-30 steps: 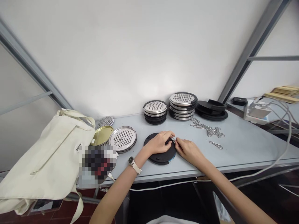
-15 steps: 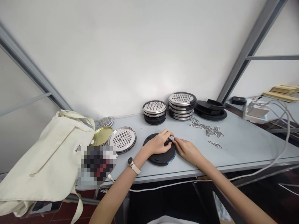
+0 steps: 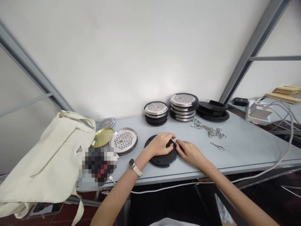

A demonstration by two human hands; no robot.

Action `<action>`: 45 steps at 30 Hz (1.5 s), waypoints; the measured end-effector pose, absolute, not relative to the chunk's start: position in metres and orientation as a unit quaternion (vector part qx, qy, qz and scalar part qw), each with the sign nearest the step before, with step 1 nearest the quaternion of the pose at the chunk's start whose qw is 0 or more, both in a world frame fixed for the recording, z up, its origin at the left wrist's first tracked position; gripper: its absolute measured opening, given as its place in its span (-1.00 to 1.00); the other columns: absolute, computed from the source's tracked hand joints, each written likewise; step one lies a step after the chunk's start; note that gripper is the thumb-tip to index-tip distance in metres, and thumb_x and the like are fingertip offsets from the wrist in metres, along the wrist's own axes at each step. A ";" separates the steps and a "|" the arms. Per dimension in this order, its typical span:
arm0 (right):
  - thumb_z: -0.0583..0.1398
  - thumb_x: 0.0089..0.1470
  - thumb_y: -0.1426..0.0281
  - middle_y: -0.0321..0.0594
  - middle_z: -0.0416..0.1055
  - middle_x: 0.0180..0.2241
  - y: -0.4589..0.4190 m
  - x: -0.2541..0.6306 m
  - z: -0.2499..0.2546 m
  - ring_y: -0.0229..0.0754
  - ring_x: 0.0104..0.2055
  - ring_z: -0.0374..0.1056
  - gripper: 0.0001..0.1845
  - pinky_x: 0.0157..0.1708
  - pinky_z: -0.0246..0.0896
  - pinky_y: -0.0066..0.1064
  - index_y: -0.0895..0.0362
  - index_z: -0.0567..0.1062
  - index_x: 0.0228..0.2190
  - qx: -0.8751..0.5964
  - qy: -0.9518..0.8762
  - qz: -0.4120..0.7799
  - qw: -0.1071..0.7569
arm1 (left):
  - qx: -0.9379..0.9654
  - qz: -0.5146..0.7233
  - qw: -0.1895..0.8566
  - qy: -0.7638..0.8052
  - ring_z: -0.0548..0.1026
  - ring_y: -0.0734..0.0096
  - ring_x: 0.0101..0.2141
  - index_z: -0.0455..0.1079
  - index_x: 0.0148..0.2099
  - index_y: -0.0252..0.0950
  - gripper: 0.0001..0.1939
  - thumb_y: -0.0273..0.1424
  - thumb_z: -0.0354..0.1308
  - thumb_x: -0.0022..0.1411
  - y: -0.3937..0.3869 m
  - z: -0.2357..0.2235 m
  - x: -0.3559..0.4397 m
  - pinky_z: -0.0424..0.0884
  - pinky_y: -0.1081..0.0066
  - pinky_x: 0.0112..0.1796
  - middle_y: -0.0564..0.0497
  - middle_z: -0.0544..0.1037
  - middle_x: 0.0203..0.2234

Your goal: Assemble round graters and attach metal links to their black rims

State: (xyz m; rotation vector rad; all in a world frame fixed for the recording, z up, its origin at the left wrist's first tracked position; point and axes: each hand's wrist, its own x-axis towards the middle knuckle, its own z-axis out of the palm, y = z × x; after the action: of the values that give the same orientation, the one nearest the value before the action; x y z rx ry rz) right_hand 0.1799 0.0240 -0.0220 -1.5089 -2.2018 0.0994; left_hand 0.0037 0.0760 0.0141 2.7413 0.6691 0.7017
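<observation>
A round black disc (image 3: 162, 159) with a strip of blue along its right edge lies flat near the front of the table. My left hand (image 3: 162, 144) rests over it, fingers curled at its far right side and thumb bent inward. At that same edge my right hand (image 3: 188, 151) pinches a small shiny metal piece (image 3: 174, 140), mostly covered by fingertips. Several metal wire clips (image 3: 213, 131) lie in a loose pile farther right, with a single wire clip (image 3: 217, 146) apart from them.
Behind stand two stacks of perforated metal grater discs (image 3: 156, 108) with black rims, and black round parts (image 3: 213, 110). More grater discs (image 3: 123, 140) and a gold lid (image 3: 103, 136) lie left, beside a cream bag (image 3: 51, 157). A white cable (image 3: 169, 187) runs along the table's front.
My right fingertips have shifted slightly at the disc's edge, and less of the shiny metal piece shows between the hands. The disc stays in place under my left hand.
</observation>
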 end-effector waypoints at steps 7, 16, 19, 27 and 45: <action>-0.09 0.22 0.37 -0.20 0.42 -0.53 0.024 0.181 -0.023 -0.21 -0.54 0.31 -0.72 -0.51 0.02 -0.44 0.13 0.36 -0.41 -0.547 -0.805 0.032 0.229 | 0.940 0.240 0.116 0.211 0.41 0.30 -0.14 0.22 -0.05 -0.30 -0.73 -0.53 0.00 0.17 0.077 0.014 0.003 0.30 0.33 -0.07 -0.06 0.45 -0.17; -0.10 0.23 0.38 -0.19 0.41 -0.53 0.024 0.180 -0.022 -0.21 -0.53 0.30 -0.72 -0.50 0.02 -0.44 0.14 0.35 -0.40 -0.548 -0.805 0.025 0.226 | 0.936 0.241 0.138 0.216 0.42 0.31 -0.14 0.22 -0.04 -0.31 -0.72 -0.54 0.01 0.16 0.077 0.013 0.003 0.30 0.34 -0.07 -0.06 0.46 -0.16; -0.09 0.23 0.38 -0.21 0.40 -0.55 0.023 0.180 -0.022 -0.21 -0.53 0.29 -0.73 -0.50 0.01 -0.44 0.14 0.33 -0.42 -0.550 -0.805 0.021 0.222 | 0.935 0.240 0.141 0.221 0.41 0.31 -0.14 0.22 -0.04 -0.30 -0.72 -0.54 0.01 0.17 0.076 0.015 0.003 0.30 0.33 -0.07 -0.05 0.45 -0.15; -0.11 0.24 0.38 -0.24 0.35 -0.57 0.023 0.179 -0.020 -0.21 -0.54 0.28 -0.71 -0.49 0.01 -0.42 0.12 0.29 -0.46 -0.546 -0.807 0.028 0.224 | 0.934 0.229 0.141 0.235 0.41 0.28 -0.12 0.22 -0.03 -0.29 -0.71 -0.52 0.01 0.17 0.075 0.017 0.003 0.30 0.30 -0.05 -0.07 0.45 -0.16; -0.11 0.25 0.33 -0.25 0.34 -0.57 0.024 0.184 -0.021 -0.22 -0.53 0.28 -0.70 -0.50 0.06 -0.45 0.11 0.29 -0.45 -0.536 -0.798 0.107 0.254 | 0.929 0.227 0.156 0.247 0.42 0.29 -0.11 0.20 -0.02 -0.30 -0.70 -0.52 0.01 0.18 0.076 0.018 0.003 0.30 0.30 -0.04 -0.08 0.46 -0.15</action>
State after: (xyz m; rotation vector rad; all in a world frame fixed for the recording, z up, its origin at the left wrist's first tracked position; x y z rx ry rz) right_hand 0.1835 0.0244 -0.0209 -1.4552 -2.1692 0.2895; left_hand 0.0033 0.0757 0.0181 2.6610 0.7079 0.6494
